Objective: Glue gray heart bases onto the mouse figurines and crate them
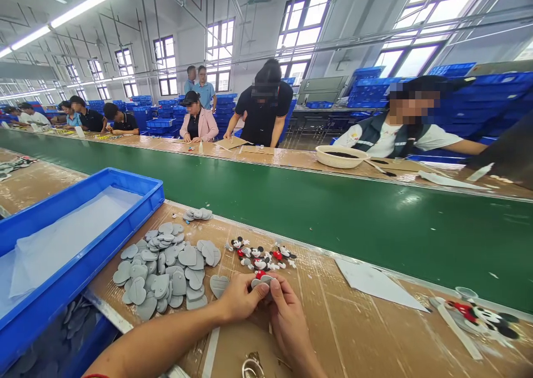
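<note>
Both hands meet low over the counter (358, 333), left hand (240, 301) and right hand (288, 316) pinching one grey heart piece (264, 282) between fingertips, probably to steady it from both sides; the pile of grey hearts (166, 270) and the mouse figures (262, 256) lie just ahead, within easy reach

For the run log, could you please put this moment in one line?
left hand: holds piece; right hand: holds piece; hearts: piled left; figures: ahead
</note>
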The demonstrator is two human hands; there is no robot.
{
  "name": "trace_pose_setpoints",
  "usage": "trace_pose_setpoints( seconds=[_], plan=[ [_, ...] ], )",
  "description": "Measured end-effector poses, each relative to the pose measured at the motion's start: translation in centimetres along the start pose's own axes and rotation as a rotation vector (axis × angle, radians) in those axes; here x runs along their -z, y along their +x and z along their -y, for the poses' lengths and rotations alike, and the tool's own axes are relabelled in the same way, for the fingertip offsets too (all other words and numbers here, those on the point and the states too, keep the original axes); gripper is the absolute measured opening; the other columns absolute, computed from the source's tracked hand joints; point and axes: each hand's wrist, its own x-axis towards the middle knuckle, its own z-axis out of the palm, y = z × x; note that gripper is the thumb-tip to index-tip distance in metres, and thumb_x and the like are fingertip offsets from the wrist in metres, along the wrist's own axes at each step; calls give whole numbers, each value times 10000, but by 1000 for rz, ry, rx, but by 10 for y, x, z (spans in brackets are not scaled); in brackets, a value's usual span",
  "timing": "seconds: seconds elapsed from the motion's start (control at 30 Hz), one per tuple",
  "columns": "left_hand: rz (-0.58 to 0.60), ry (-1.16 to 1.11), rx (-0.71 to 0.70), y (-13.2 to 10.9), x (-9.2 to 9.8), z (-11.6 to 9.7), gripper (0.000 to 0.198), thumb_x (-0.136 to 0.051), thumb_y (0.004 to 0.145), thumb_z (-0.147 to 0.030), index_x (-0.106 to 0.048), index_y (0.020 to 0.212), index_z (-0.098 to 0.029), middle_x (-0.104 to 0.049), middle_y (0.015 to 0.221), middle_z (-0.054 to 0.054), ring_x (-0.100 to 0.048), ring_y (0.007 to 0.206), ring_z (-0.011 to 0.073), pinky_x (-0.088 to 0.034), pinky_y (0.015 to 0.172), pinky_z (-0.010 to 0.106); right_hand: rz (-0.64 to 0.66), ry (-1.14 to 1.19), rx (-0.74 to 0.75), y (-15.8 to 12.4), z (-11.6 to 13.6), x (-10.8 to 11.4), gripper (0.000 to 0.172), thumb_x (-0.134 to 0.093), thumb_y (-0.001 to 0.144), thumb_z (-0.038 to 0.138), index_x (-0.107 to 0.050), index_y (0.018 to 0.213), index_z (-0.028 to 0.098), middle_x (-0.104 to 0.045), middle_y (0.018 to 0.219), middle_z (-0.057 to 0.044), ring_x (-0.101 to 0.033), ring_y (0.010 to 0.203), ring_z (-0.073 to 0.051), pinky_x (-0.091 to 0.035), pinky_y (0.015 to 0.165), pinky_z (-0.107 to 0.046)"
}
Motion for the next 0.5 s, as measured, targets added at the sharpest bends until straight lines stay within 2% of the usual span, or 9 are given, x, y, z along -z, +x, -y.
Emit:
trace_pose_setpoints(
  seconds=[0.17, 0.3, 0.43, 0.5],
  plan=[
    [3, 11, 15, -2, 1, -3, 642, -447, 875, -741, -532, 699, -130, -478, 617, -5, -407, 576, 94, -316, 526, 210, 19, -33, 31, -1, -1, 2, 483, -815, 655, 601, -633, 902, 228, -709, 797, 2, -671, 725, -190, -554, 633, -287],
    [-3, -2, 21, -2, -1, -1, 663, -452, 867, -748, -578, 716, -115, -493, 634, -2, -418, 591, 97, -332, 535, 208, 2, -39, 11, -3, -2, 2, 504, -821, 632, 613, -631, 900, 231, -718, 797, 2, -677, 703, -185, -555, 619, -286],
    [-10, -41, 57, -4, -5, 3, 664, -480, 873, -716, -680, 858, -83, -527, 660, 2, -433, 602, 96, -348, 545, 200, -56, -79, -42, -3, -5, 10, 574, -843, 569, 629, -661, 958, 248, -742, 828, -20, -681, 648, -201, -541, 542, -293],
    [-7, -12, 109, -4, -6, 4, 609, -500, 901, -644, -719, 940, -78, -563, 701, 12, -444, 636, 100, -374, 573, 197, -65, -141, -49, 2, -8, 18, 570, -837, 571, 626, -690, 980, 257, -750, 836, -41, -678, 616, -216, -509, 464, -291]
  ],
)
